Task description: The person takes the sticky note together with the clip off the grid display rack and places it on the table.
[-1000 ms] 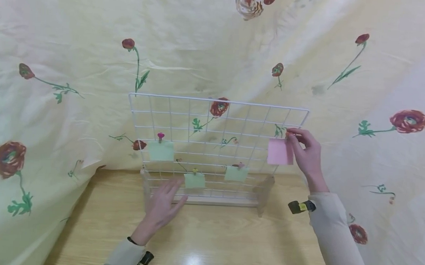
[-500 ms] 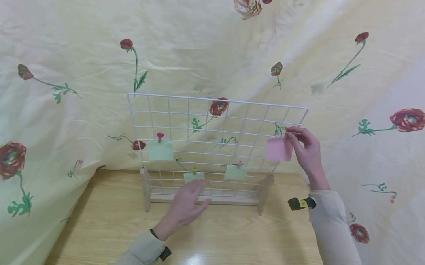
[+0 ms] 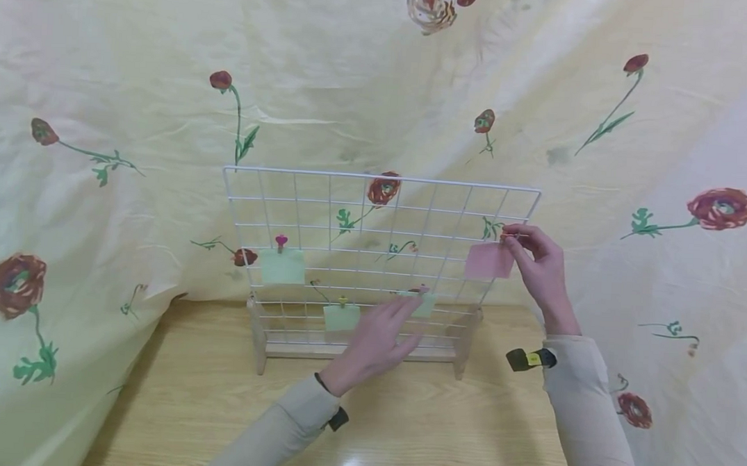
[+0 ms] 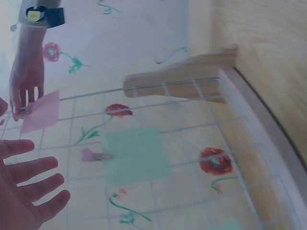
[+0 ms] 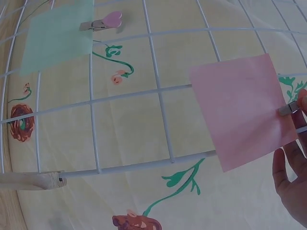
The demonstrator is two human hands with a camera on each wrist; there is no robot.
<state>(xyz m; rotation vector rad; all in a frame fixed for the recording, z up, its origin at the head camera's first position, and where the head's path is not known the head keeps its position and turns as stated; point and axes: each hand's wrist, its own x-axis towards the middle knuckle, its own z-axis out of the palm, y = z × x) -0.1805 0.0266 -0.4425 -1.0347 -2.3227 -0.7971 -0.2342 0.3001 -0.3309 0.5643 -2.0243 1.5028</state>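
My right hand [image 3: 537, 268] pinches a small clothespin [image 5: 289, 108] at the top edge of a pink paper note [image 5: 240, 110], against the right side of a white wire grid [image 3: 360, 251]. Much of the clothespin is hidden behind my fingers. My left hand [image 3: 378, 337], fingers extended and holding nothing, is in front of the grid's lower part and overlaps a green note [image 3: 425, 305] in the head view. That note hangs from a pink heart-topped clothespin [image 5: 111, 20]. In the left wrist view the pink note [image 4: 43, 113] lies beyond my left fingers.
Two more green notes hang on the grid, one [image 3: 282, 266] under a magenta clothespin [image 3: 281, 241], the other [image 3: 341, 318] under a yellow one [image 3: 343, 300]. Wooden feet [image 3: 258, 339] hold the grid up on a wooden table [image 3: 215, 407]. Flowered cloth [image 3: 137, 56] surrounds it.
My left hand has moved right, from the grid's lower left, across the yellow-clipped note, toward the right green note. The right hand stays at the pink note, whose lower edge has lifted slightly.
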